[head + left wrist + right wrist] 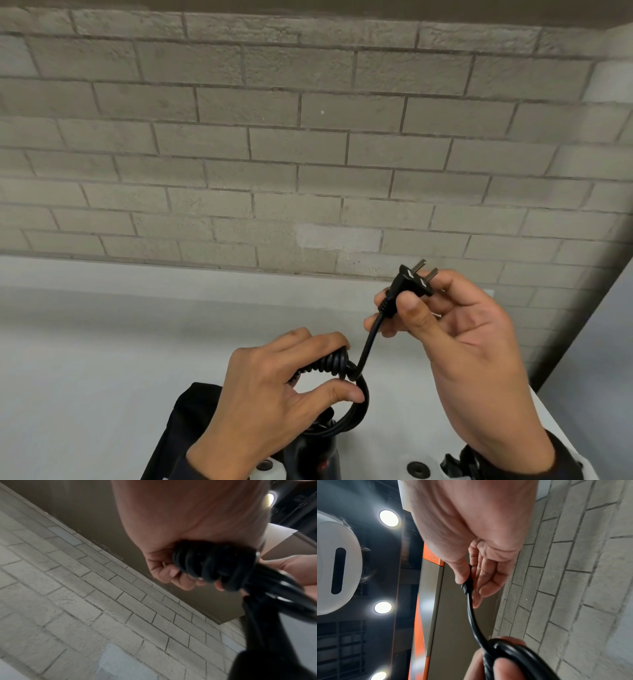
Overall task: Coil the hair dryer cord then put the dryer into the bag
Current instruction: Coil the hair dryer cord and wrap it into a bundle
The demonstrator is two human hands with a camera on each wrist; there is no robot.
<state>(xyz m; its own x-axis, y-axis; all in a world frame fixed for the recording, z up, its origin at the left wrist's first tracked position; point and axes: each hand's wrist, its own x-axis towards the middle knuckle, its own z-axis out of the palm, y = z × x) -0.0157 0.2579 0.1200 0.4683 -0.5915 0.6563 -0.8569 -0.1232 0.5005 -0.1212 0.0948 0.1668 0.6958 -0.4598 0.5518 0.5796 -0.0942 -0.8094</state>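
My left hand point(274, 387) grips the black coiled cord point(356, 407), with several loops bunched under its fingers and thumb; the bundle point(212, 563) fills its fist in the left wrist view. A short free length rises to the right to the two-pin plug point(412, 279), which my right hand point(455, 329) pinches between thumb and fingers. In the right wrist view the cord point(471, 614) runs from the pinch down to the coil. The black dryer body point(315, 452) hangs below the coil, mostly hidden by my left hand. A black bag point(185, 418) lies on the table under my left wrist.
A pale grey table point(102, 342) runs up to a grey brick wall point(308, 154) close behind. A darker wall or panel edge point(589, 342) closes in at the right. White gear with black knobs point(418, 469) sits at the bottom edge.
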